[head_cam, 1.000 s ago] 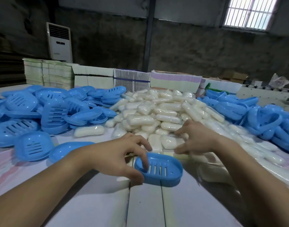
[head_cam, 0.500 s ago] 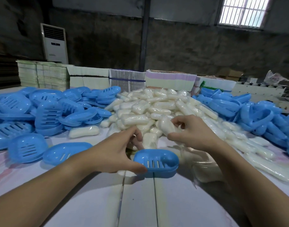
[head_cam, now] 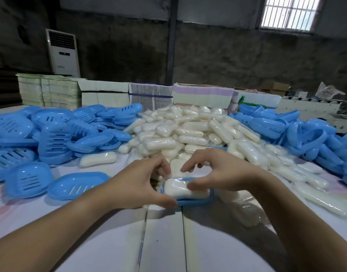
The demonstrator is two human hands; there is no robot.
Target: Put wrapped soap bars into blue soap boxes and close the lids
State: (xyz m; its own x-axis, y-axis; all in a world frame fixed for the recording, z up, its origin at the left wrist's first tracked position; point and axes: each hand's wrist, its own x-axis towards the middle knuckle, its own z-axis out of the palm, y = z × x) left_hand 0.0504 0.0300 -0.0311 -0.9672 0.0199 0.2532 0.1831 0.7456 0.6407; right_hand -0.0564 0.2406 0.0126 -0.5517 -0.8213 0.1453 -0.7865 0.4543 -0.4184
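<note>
- The left hand (head_cam: 141, 185) covers the nine o'clock end of the blue soap box (head_cam: 196, 202); only its near rim and right corner show.
- The right hand (head_cam: 223, 173) hides the three o'clock end of the wrapped soap bar (head_cam: 178, 188), so how far it sits in the box is unclear.
- Both forearms run off the bottom edge.
- The blue tray pile (head_cam: 50, 134) is cut by the left edge, the lid pile (head_cam: 316, 138) by the right.
- Motion blur smears the near trays.
</note>
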